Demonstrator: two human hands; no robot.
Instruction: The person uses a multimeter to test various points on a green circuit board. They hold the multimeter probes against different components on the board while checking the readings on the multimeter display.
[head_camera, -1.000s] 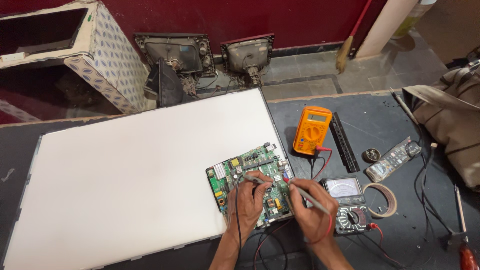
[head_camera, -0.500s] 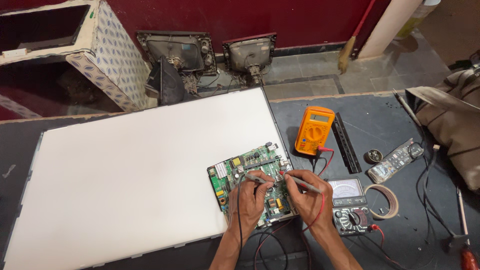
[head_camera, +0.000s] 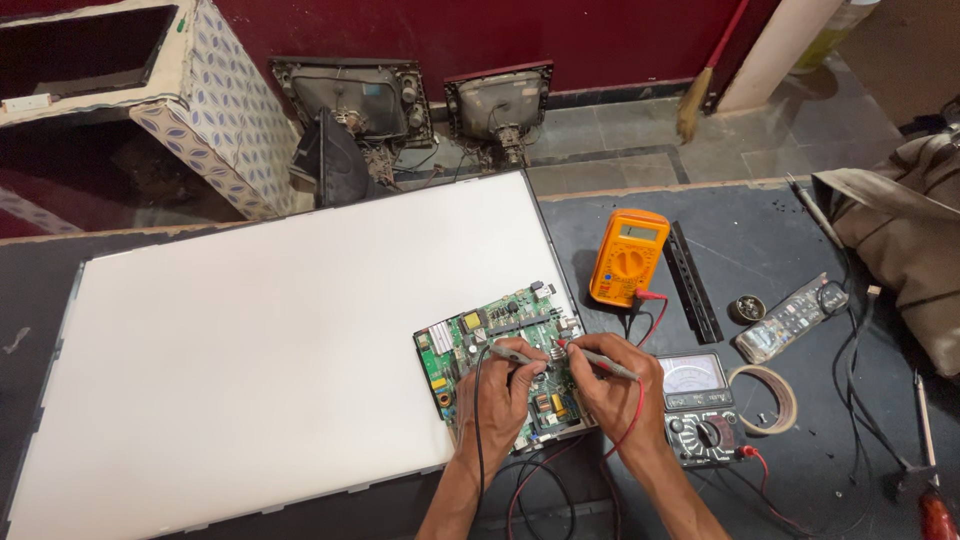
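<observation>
a green circuit board (head_camera: 500, 350) is laid on the near right corner of a large white panel (head_camera: 270, 340), and both hands are held over it. a thin test probe (head_camera: 512, 354) is pinched in the left hand (head_camera: 503, 400), its tip set on the board's middle. a red-tipped test probe (head_camera: 598, 361) is gripped in the right hand (head_camera: 610, 395), its tip placed just right of the other. compared with the earlier frames, the right hand is now drawn further in over the board's right edge, and the two probe tips are brought closer together; the left hand is hardly shifted. an analog meter (head_camera: 700, 405) is seen just right of the right hand, with red and black leads trailing near. an orange digital multimeter (head_camera: 628, 257) is lying farther off, and a tape roll (head_camera: 763, 400) to the right.
</observation>
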